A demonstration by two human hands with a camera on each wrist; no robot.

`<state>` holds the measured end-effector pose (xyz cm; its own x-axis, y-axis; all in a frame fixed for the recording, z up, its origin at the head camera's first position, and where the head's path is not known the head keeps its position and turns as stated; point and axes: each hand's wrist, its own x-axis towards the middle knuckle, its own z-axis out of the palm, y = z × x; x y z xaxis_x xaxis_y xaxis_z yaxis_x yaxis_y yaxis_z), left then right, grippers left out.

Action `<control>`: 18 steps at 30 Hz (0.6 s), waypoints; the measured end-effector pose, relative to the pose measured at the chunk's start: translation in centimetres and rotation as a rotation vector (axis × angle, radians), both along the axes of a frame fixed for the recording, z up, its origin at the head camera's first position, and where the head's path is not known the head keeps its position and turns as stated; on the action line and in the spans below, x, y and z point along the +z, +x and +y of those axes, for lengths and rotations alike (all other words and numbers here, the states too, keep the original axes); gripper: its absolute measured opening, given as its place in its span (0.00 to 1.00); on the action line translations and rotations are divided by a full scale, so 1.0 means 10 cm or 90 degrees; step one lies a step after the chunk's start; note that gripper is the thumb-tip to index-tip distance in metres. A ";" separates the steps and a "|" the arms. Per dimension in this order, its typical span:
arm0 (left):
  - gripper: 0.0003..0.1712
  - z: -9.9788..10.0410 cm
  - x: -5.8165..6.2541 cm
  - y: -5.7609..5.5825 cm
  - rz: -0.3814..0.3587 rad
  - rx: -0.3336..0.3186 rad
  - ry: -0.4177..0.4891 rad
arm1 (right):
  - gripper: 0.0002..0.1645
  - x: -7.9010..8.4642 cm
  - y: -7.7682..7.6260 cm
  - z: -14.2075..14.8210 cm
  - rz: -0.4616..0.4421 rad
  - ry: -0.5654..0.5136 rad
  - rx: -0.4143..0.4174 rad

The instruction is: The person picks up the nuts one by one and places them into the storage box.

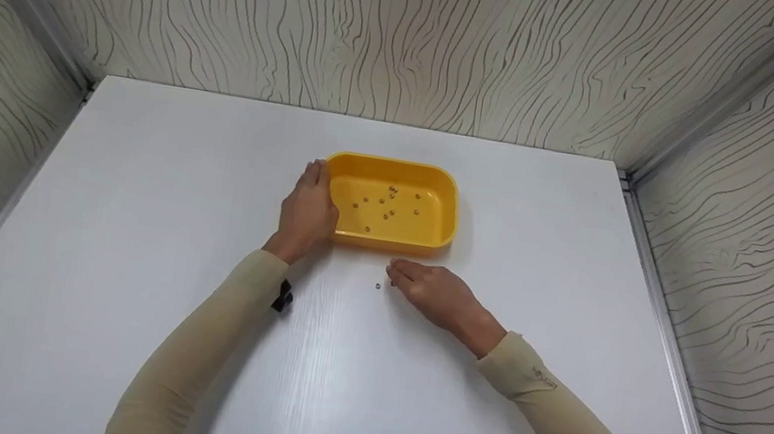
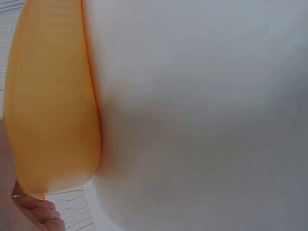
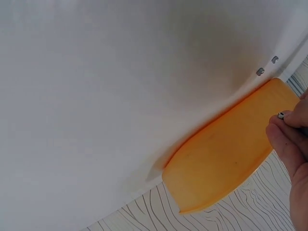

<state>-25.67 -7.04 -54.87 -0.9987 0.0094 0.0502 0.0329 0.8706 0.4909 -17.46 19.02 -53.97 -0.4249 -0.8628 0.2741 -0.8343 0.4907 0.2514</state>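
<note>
A yellow plastic bin (image 1: 391, 244) stands on the white table, with several small metal nuts (image 1: 391, 212) scattered over its floor. At its left end, my left hand (image 1: 308, 213) grips the wall and rim; the thumb is partly hidden. In front of the bin, my right hand (image 1: 437, 294) pinches a small metal nut (image 3: 281, 115) between thumb and fingertips, just above the table. Near those fingertips, two more nuts lie on the table, one of them a loose nut (image 3: 260, 71) close to the bin's front wall.
The white table (image 1: 175, 164) carries the bin near its back edge. Patterned panels (image 1: 412, 39) close off the back and both sides, with metal rails (image 1: 672, 340) along the side edges. A black strap piece (image 1: 283, 296) shows at the left sleeve.
</note>
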 end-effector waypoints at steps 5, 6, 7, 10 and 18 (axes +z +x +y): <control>0.37 -0.01 -0.01 0.01 0.017 -0.008 -0.005 | 0.20 0.09 0.02 -0.02 -0.033 -0.053 0.006; 0.37 -0.01 -0.01 0.01 0.016 -0.008 -0.005 | 0.20 0.11 0.02 -0.03 -0.037 -0.060 0.008; 0.37 -0.01 -0.01 0.01 0.015 -0.008 -0.005 | 0.20 0.13 0.03 -0.04 -0.043 -0.068 0.009; 0.37 -0.01 -0.01 0.01 0.012 -0.007 -0.007 | 0.20 0.21 0.05 -0.07 -0.060 -0.093 0.012; 0.37 0.00 0.00 0.02 0.002 0.000 0.002 | 0.20 0.35 0.04 -0.18 -0.116 -0.199 0.000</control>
